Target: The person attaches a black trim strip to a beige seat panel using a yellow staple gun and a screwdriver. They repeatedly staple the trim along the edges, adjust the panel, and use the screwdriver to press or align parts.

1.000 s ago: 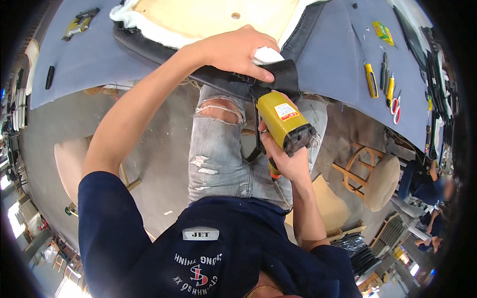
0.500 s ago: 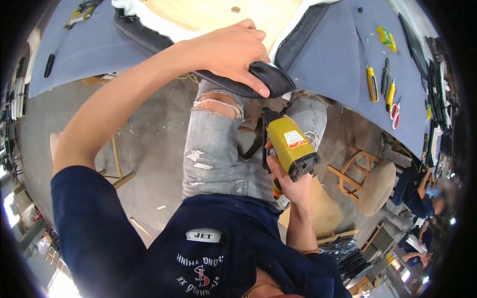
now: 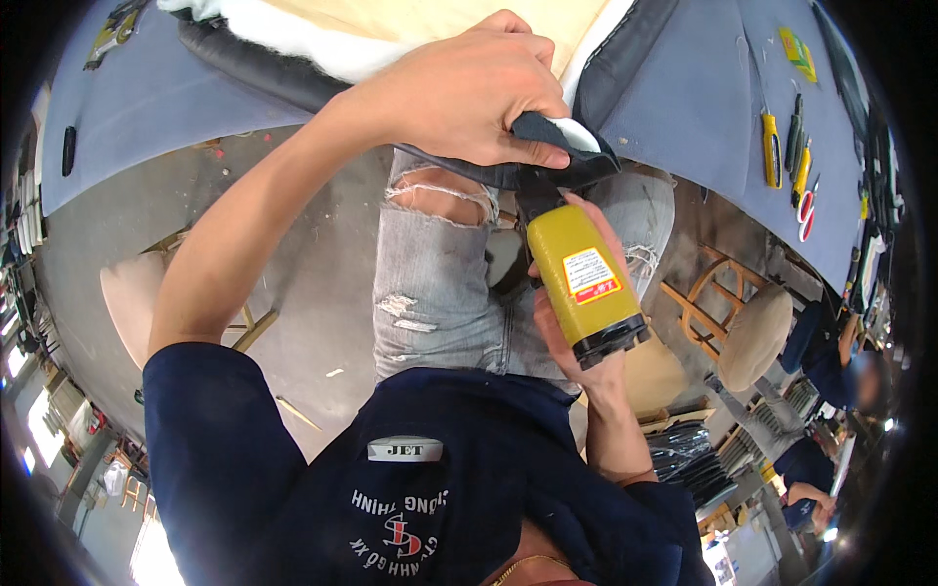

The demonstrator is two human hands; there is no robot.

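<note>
A: What does the left hand (image 3: 474,93) have?
B: A corner of the black cover (image 3: 259,68). The thumb presses on the folded edge; the other fingers are curled, their tips out of sight. White padding (image 3: 576,135) peeps out beside the thumb.

A: And the right hand (image 3: 557,337)?
B: It's wrapped around the yellow gun (image 3: 581,259). I can't tell whether a finger sits on the trigger.

A: Where exactly is the gun?
B: Above the lap, in front of the jeans (image 3: 430,283), its dark nose just under the cover's corner. Whether they touch, I can't tell.

A: What does the cover go with?
B: A pale board (image 3: 391,18), with more white padding between the two. The cover runs along the near edge of the board and overhangs the blue table (image 3: 694,127).

A: Anything else on the table?
B: On the right, a screwdriver (image 3: 772,151), a knife (image 3: 802,176) and scissors (image 3: 806,215) lie close together, with a small box (image 3: 798,54) farther back.
</note>
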